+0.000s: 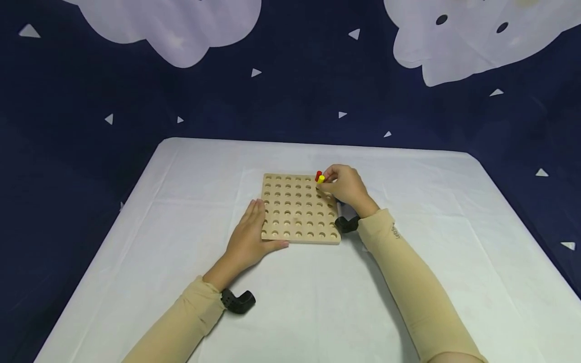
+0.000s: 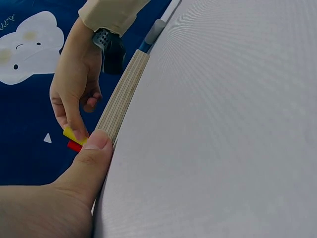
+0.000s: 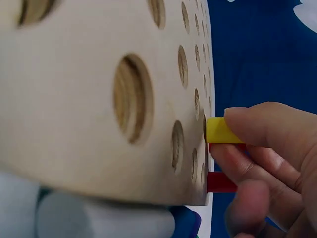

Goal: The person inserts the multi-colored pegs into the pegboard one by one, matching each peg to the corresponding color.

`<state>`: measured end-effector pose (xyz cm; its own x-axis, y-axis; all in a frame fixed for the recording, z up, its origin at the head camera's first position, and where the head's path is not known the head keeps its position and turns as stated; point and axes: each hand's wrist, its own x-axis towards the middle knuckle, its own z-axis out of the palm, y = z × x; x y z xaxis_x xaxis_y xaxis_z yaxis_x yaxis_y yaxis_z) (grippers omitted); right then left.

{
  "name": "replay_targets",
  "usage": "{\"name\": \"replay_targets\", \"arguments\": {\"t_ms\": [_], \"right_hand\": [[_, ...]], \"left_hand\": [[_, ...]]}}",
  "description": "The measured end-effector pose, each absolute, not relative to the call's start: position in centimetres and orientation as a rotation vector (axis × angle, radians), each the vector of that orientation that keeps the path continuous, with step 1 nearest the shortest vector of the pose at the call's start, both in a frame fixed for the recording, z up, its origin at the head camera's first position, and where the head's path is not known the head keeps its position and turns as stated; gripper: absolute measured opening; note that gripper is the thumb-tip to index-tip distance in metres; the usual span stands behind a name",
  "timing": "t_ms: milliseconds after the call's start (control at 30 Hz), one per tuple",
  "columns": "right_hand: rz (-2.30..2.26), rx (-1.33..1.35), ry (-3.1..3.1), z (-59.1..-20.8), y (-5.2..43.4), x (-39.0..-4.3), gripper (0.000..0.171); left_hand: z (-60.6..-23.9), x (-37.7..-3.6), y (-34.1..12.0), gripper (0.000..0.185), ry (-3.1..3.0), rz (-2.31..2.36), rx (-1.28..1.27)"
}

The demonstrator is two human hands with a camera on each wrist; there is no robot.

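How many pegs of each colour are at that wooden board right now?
Red peg: 1
Yellow peg: 1, pinched by the right hand
Total: 2 pegs at the far right corner of the wooden board.

— How is the head view lit?
— Evenly and softly from above; only faint shadows are cast on the bench (image 1: 408, 282), and no glare is seen.
— And the wrist views?
— The closest surfaces are rendered blurred, and straight edges are bowed by the wide lenses
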<state>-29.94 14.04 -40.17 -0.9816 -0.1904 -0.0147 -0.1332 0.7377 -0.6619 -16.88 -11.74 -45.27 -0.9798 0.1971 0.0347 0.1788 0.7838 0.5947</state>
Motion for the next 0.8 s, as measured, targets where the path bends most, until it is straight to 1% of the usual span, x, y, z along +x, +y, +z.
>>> {"name": "replay_targets", "arguments": {"t_ms": [533, 800], "right_hand": [[-0.962, -0.284, 2.883, -40.0, 14.0, -29.7, 0.022], [-0.926, -0.337, 2.867, -38.8, 14.8, -29.0, 0.024]], "left_hand": [[-45.1, -16.9, -11.5, 0.129, 2.948, 0.944, 0.318], [-45.1, -16.8, -11.5, 0.130, 2.954, 0.946, 0.309]]}}
